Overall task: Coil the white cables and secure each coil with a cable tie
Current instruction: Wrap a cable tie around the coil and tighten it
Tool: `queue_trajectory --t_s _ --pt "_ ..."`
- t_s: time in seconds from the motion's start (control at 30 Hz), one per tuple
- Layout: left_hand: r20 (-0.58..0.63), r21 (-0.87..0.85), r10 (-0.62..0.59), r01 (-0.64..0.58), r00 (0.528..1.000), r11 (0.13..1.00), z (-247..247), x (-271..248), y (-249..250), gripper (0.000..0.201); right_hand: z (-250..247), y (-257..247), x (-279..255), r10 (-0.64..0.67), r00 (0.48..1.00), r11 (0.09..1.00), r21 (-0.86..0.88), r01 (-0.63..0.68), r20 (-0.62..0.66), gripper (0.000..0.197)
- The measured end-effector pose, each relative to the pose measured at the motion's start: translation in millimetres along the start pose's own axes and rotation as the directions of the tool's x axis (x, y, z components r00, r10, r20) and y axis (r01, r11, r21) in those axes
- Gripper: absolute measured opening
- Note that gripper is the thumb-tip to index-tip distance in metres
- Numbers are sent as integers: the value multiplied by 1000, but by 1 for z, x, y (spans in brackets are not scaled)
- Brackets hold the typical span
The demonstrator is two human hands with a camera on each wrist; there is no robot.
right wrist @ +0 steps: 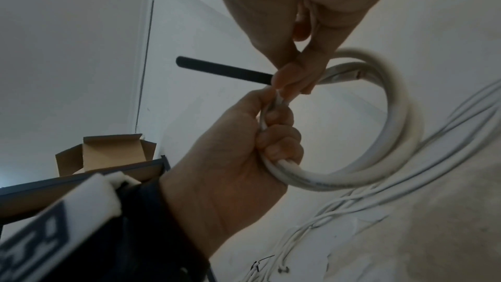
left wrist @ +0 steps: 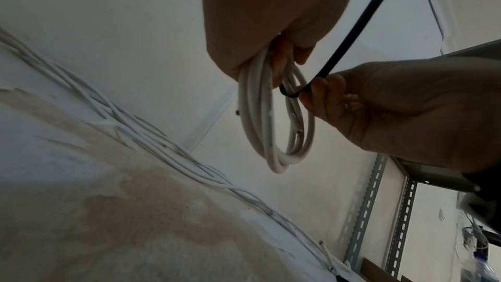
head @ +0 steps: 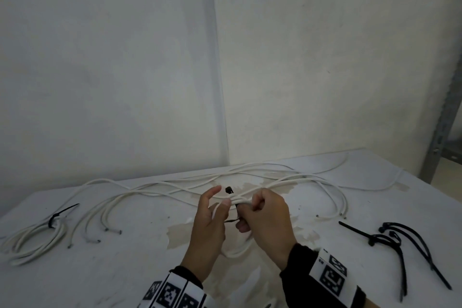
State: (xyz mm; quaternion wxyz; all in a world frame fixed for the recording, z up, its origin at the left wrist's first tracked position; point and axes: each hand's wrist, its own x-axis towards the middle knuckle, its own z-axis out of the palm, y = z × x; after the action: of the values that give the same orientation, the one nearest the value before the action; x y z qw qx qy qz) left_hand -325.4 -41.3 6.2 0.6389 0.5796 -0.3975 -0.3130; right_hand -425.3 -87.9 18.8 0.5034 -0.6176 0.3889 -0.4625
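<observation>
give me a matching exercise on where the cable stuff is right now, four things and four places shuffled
Things:
1 held coil
2 tied coil
3 spare ties
4 loose cables

Places:
a lying on the right side of the table
b gripped by the left hand, while the right hand pinches a tie beside it
c spread along the table's far side
d lying on the table's left side

Pairs: 1-b, 2-d, 3-a, 4-c
</observation>
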Motion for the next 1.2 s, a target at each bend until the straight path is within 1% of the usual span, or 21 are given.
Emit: queue_trajectory --t_s 0.2,0.27,0.33,0.37,0.43,0.5,0.53,0.57,0.6,0.67,0.73,0.77,0.83,0.9,1.03,1.13,1.2 --pt "70 -33 -77 80 995 996 -3 4 3 24 -3 0 -4 -13 999 999 39 11 53 24" --pt "64 -58 -78 82 995 995 -3 3 5 22 -5 0 -4 -31 996 999 47 27 87 21" --pt "48 -88 -77 81 996 993 -2 3 7 20 -6 1 -5 -70 986 997 33 66 154 24" --pt "39 -107 -78 82 996 991 -3 3 7 20 -7 1 -6 -104 974 995 15 103 199 31" --pt "24 -132 -77 80 997 988 -4 4 9 20 -8 1 -9 -191 935 976 -42 213 299 42" --pt "23 -131 -69 71 997 989 -4 4 10 20 -11 -1 -13 -269 888 948 -57 312 373 46" --pt "22 -129 -65 67 998 989 -5 3 11 19 -13 -1 -13 -288 876 942 -48 331 387 47" --pt "21 -130 -63 65 998 989 -5 3 11 18 -14 0 -13 -307 870 937 -39 347 385 46" --pt "20 -135 -64 66 998 989 -6 3 12 17 -16 0 -12 -324 870 933 -29 359 371 39" --pt "16 -152 -71 73 997 986 -7 4 12 16 -16 -2 -12 -355 872 926 -3 378 336 15" --pt "17 -158 -79 81 997 984 -8 4 11 16 -15 -2 -13 -380 872 922 55 382 310 9" --pt "18 -160 -84 85 996 983 -8 4 11 16 -14 -1 -12 -371 879 928 107 356 300 11" --pt "19 -171 -91 93 996 981 -7 4 11 15 -14 -1 -11 -318 911 942 199 272 263 27" --pt "19 -184 -99 101 995 978 -6 3 12 14 -16 -5 -9 -296 924 943 228 242 242 30" --pt "8 -199 -110 109 994 974 -7 2 15 14 -14 -10 -11 -275 899 960 146 238 341 25" --pt "33 -191 -104 109 994 976 -5 0 15 15 -11 -12 -11 -222 931 974 111 198 290 19" --pt "48 -183 -105 112 993 977 -4 -2 15 16 -11 -14 -10 -201 948 979 74 188 248 20"
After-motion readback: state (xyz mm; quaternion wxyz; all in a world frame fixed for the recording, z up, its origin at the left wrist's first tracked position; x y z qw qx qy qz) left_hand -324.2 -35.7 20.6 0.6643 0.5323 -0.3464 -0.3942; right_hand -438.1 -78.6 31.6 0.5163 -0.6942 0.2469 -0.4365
